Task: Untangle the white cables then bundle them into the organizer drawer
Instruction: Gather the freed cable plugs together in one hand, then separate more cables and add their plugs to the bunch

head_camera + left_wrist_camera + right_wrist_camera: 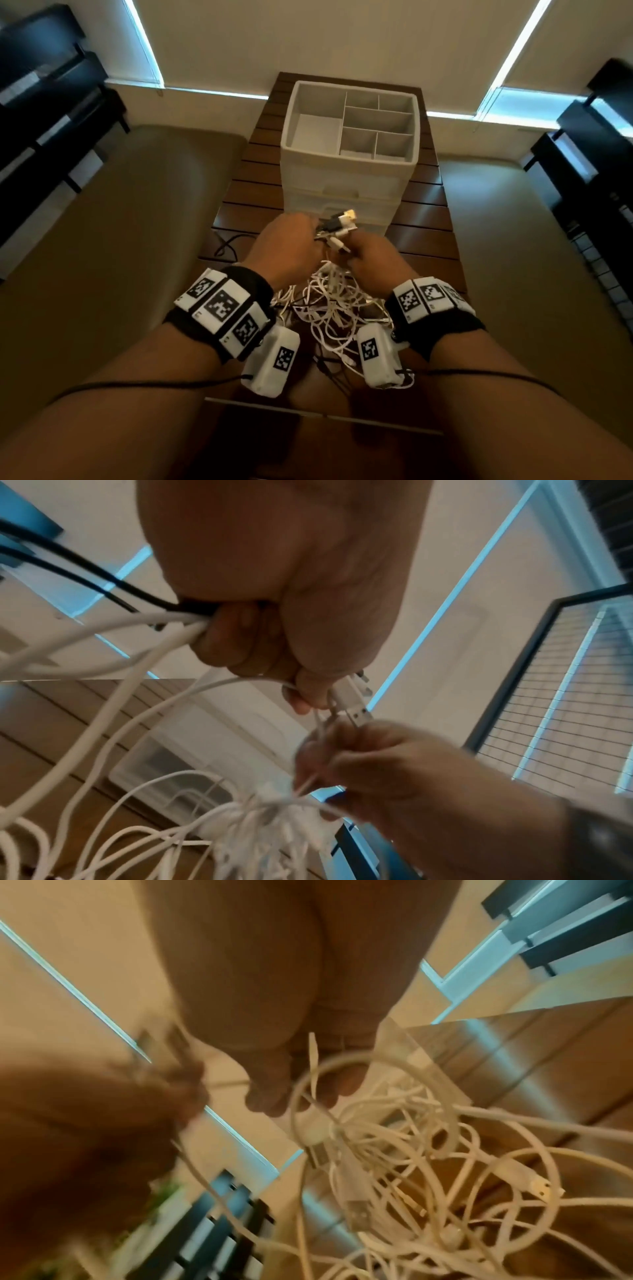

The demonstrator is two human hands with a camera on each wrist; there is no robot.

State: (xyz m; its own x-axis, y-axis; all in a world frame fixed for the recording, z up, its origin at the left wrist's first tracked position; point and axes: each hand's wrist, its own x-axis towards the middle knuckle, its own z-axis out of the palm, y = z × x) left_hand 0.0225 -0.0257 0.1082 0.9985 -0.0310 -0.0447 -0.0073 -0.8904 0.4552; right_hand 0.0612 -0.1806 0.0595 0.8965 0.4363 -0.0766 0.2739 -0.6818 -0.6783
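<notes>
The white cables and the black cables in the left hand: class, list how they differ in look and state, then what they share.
1. Colour: the white cables are pale; the black cables are dark.
2. Number: the white cables are many, hanging in a tangle over the wooden table; only two black cables show.
3. Grip: the right hand also holds white cables; no black cable shows in it.

Shared: the left hand grips both kinds together.

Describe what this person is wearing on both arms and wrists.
Both forearms are bare, with no sleeves. Each wrist carries a black band: the left wrist band and the right wrist band both hold a row of white square tiles printed with black-and-white coded markers. A white boxy camera unit with its own marker hangs under each wrist, and a thin black wire trails back along each forearm.
</notes>
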